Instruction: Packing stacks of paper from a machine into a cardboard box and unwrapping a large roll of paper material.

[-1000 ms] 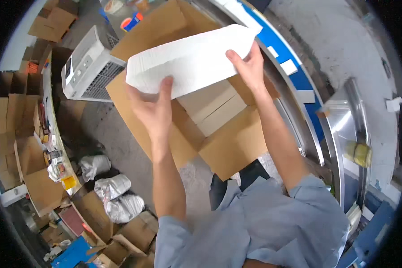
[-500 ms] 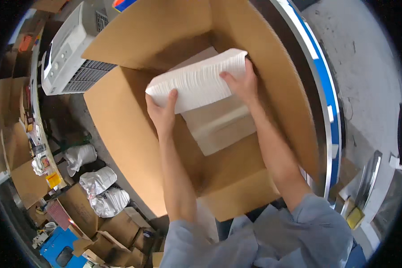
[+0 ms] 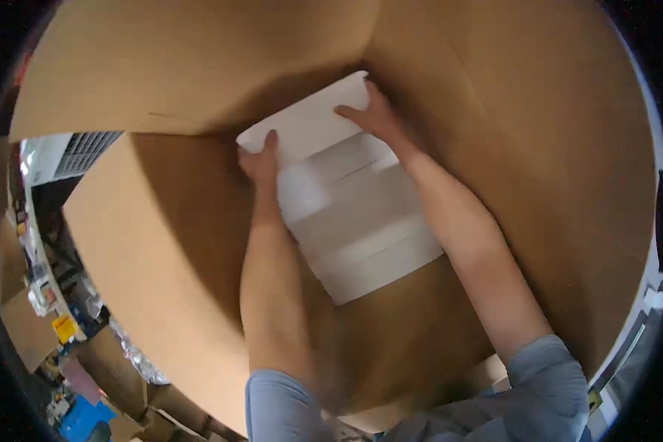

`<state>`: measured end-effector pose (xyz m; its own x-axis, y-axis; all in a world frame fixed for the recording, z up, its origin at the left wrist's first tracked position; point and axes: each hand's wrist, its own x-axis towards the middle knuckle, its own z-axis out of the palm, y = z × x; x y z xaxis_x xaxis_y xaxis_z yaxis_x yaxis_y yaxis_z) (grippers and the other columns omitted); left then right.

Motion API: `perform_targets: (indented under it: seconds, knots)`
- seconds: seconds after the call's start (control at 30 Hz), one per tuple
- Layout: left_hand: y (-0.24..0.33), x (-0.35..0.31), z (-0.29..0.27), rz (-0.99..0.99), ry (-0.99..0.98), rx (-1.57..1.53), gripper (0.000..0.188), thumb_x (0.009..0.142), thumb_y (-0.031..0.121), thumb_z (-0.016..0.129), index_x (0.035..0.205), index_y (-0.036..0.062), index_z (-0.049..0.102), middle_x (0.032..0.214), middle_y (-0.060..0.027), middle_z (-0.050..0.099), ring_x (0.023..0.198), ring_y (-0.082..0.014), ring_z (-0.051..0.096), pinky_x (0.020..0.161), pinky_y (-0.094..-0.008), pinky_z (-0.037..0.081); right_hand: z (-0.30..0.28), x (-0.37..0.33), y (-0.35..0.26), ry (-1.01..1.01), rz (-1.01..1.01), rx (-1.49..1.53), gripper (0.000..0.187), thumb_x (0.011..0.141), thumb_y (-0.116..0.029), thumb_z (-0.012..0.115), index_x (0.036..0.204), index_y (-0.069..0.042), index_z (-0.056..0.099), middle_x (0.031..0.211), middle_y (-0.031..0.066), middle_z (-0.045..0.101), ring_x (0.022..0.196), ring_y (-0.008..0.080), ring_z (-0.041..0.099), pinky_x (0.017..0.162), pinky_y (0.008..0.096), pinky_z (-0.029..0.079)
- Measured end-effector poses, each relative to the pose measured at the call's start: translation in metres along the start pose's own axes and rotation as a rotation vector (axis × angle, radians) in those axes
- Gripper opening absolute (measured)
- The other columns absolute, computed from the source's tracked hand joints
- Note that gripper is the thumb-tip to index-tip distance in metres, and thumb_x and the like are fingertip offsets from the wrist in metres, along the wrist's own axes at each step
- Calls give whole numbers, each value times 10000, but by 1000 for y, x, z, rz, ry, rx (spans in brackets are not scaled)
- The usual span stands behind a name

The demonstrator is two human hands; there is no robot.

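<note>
Deep inside a large open cardboard box (image 3: 191,199), I hold a long stack of white sheets (image 3: 313,121) between both hands. My left hand (image 3: 259,158) grips its left end, thumb on top. Around the right end my right hand (image 3: 376,118) is closed, its thumb also lying over the top face. Below and nearer to me, more white stacks (image 3: 376,210) lie side by side on the box's bottom. Fingers under the held stack are hidden, and I cannot tell whether it touches the bottom.
Tall cardboard walls (image 3: 508,132) rise around my arms, with a flap (image 3: 147,295) folded outward on the left. Outside the box at the left are a grey-white appliance with a grille (image 3: 88,153), silver bags (image 3: 136,353) and a blue thing (image 3: 87,420).
Both hands have carried the white stack down, deeper into the box toward its far end. My view has come closer, so the box fills more of it and more white stacks show.
</note>
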<state>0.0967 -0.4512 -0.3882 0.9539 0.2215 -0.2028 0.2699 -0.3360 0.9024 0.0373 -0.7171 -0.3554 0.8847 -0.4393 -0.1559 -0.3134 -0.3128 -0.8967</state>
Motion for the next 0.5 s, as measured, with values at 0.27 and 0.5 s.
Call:
perform_targets:
  seconds: [0.27,0.5]
  knots:
    - [-31,-18,51,-59,-132,-152,664,742,200,842,1264,-54,520,1195,-160,628,1093,-253,594,984,-348,439,-13,6,47,-182,-92,-122,950,685,-326,842,1422,20,353,1364,200,511,1276,312,487,1088,392,379]
    - [-48,-45,17,-83,-150,-221,672,752,194,828,1286,-52,502,1215,-163,631,1106,-238,600,961,-338,457,-2,-40,45,-157,23,-80,954,639,-344,860,1402,-28,382,1340,184,537,1272,327,499,1077,406,394]
